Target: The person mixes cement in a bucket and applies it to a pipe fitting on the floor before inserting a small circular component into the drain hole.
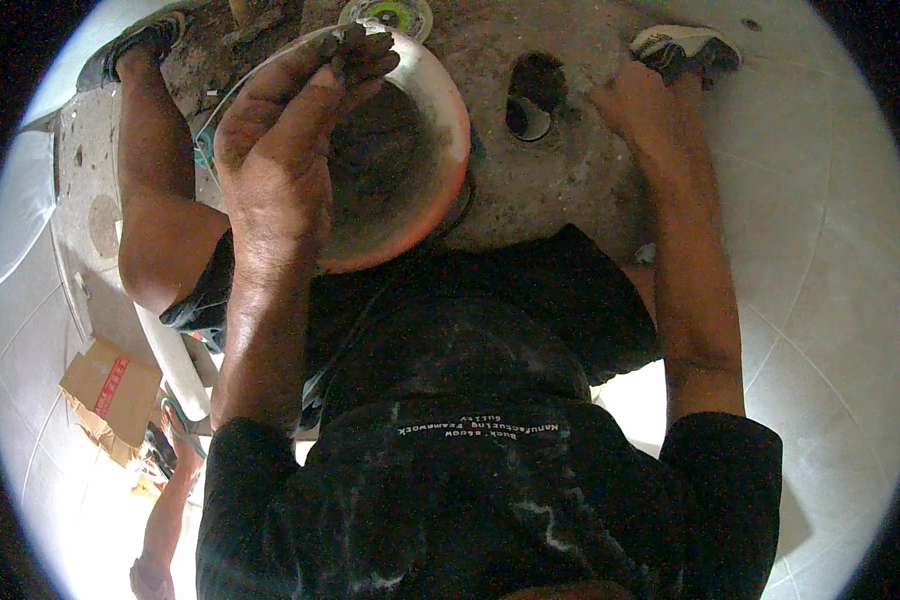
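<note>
Head view: the left hand [278,140] hovers over a round pale basin [452,105] with an orange-red outer wall, between the legs. Its fingers draw toward the thumb, tips caked dark; whether they pinch a lump cannot be told. Loose grip could shed crumbs of the basin's grainy dark mix [375,160]. A knock by the right hand [638,112], its fingers unclear, could send grit into the round floor hole [542,80].
</note>
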`<state>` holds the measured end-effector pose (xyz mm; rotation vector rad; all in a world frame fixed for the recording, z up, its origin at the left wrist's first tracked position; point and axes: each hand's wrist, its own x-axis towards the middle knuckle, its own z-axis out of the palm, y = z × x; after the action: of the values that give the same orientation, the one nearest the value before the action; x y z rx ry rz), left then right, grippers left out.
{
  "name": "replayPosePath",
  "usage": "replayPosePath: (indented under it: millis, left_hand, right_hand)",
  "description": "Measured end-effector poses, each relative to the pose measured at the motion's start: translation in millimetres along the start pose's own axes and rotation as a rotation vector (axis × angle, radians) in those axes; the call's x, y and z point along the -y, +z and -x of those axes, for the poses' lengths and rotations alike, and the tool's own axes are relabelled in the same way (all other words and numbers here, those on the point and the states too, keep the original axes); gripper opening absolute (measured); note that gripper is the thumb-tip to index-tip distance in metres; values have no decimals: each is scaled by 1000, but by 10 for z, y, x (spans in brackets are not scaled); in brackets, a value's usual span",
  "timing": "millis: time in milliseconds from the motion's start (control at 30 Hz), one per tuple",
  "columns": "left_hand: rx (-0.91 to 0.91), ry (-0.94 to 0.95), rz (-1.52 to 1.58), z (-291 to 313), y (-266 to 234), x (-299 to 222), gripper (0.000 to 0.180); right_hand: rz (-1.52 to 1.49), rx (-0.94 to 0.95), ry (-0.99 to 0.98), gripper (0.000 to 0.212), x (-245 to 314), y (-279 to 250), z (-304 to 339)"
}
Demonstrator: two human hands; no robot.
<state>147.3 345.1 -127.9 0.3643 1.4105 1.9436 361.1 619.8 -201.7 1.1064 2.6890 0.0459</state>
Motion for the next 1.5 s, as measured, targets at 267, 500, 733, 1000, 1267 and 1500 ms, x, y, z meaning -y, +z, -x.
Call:
replayPosePath:
  millis: [267, 500, 733, 1000, 1267, 1500]
  left_hand:
    - [10, -14, 11, 5, -85, 52, 29]
    - [10, -13, -96, -16, -63, -3, 35]
    - [-32, 7, -117, -2, -168, -31, 35]
    - [-441, 232, -352, -300, -842, -153, 36]
    - [-251, 384, -846, -602, -1414, -39, 25]
    - [-274, 203, -410, -521, -1190, 165, 32]
  right_hand:
    - [165, 195, 90, 42, 223, -690, -19]
    - [212, 284, -16, 43, 230, -445, -213]
    - [93, 345, 68, 40, 415, -817, -211]
    - [-107, -88, -117, 36, 19, -1294, 578]
    - [-353, 40, -451, 44, 891, -1661, 1028]
    - [-44, -131, -572, 32, 1640, -952, 742]
